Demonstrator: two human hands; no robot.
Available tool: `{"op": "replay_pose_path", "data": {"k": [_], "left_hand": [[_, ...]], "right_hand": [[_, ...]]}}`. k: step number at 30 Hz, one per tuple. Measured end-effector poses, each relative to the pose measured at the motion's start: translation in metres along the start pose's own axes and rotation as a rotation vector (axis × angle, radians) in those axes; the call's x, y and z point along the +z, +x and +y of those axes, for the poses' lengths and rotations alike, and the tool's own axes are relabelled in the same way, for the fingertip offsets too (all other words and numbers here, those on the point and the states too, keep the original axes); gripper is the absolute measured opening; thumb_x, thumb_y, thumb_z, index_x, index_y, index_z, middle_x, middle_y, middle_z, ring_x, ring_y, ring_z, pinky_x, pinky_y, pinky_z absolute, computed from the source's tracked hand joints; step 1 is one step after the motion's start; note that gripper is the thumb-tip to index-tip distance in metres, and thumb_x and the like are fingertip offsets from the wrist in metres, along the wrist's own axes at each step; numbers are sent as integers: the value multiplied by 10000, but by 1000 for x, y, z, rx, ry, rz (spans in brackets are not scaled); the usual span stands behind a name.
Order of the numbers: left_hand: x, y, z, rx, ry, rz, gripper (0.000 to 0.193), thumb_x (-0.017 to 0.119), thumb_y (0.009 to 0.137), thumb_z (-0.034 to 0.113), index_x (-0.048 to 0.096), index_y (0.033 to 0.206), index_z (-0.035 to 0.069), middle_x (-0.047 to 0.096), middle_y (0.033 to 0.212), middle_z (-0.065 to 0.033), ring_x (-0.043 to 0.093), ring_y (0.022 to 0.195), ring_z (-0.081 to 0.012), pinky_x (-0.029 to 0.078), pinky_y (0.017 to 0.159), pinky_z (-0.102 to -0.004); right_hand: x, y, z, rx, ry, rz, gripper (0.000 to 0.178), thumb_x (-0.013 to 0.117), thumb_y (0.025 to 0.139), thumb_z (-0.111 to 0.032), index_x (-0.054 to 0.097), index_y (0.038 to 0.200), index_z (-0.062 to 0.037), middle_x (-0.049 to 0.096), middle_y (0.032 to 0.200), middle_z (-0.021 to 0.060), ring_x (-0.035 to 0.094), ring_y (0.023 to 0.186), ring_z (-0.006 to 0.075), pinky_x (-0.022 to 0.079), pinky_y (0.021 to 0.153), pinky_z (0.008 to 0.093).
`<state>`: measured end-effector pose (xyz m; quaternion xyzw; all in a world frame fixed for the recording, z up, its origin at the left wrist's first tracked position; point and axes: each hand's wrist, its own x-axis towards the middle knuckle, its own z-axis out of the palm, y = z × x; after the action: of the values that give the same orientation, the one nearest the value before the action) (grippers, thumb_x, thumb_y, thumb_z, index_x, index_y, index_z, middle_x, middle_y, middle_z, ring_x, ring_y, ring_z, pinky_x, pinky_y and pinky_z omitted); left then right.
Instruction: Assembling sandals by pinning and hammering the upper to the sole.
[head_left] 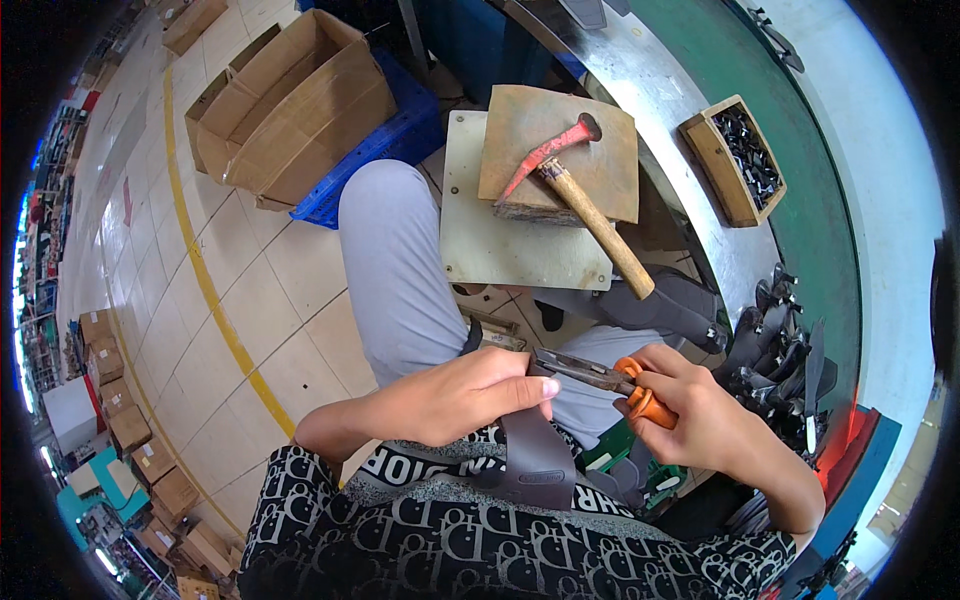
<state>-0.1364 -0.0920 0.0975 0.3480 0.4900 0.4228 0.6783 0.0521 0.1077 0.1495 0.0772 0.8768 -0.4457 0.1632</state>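
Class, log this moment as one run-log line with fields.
left hand: holds dark strap | right hand: grips orange-handled pliers on strap | hammer: lies on board

top — black with a dense white letter-pattern print all over, short-sleeved, hem and chest filling the lower edge | trousers — plain pale grey, smooth fabric, seen along both thighs | forearms bare below the sleeves | hands bare, left hand, right hand, nothing on the wrists or fingers

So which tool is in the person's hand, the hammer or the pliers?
The pliers with orange handles: the right hand grips them, their tip by the left hand. The hammer, with its red head and wooden handle, lies untouched on a block.
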Motion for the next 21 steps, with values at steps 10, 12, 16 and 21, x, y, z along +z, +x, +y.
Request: {"op": "replay_pose_path", "data": {"k": [10, 12, 16, 21], "left_hand": [[1, -2, -3, -66, -24, 14, 419, 461, 1047, 324, 655, 981, -41, 666, 953, -90, 595, 972, -175, 434, 902, -308], [1, -2, -2, -85, -36, -4, 411, 457, 1046, 312, 652, 969, -41, 662, 958, -85, 592, 974, -178, 431, 914, -310], [0, -3, -2, -20, -195, -167, 370, 456, 1037, 273, 623, 971, -50, 616, 1010, -106, 564, 1010, -198, 425, 921, -339], [2, -1, 0, 23, -210, -177, 376, 443, 1046, 276, 597, 974, -60, 589, 982, -102, 538, 998, -194, 408, 915, -334]], "right_hand": [[3, -2, -5, 13, -46, 36, 227, 690, 717, -23, 623, 915, 68, 587, 992, 205, 583, 897, 389, 505, 804, 428], [4, -3, 0, -65, 4, 74, 191, 710, 737, -44, 631, 876, 60, 599, 1009, 204, 597, 904, 385, 505, 809, 420], [-28, 5, 12, -78, 264, -11, 274, 796, 770, -160, 602, 748, 32, 651, 1083, 197, 642, 934, 304, 500, 815, 376], [-67, 47, 40, -52, 154, 536, 301, 649, 923, -266, 610, 848, 23, 619, 892, 107, 589, 836, 176, 468, 758, 307]]}}
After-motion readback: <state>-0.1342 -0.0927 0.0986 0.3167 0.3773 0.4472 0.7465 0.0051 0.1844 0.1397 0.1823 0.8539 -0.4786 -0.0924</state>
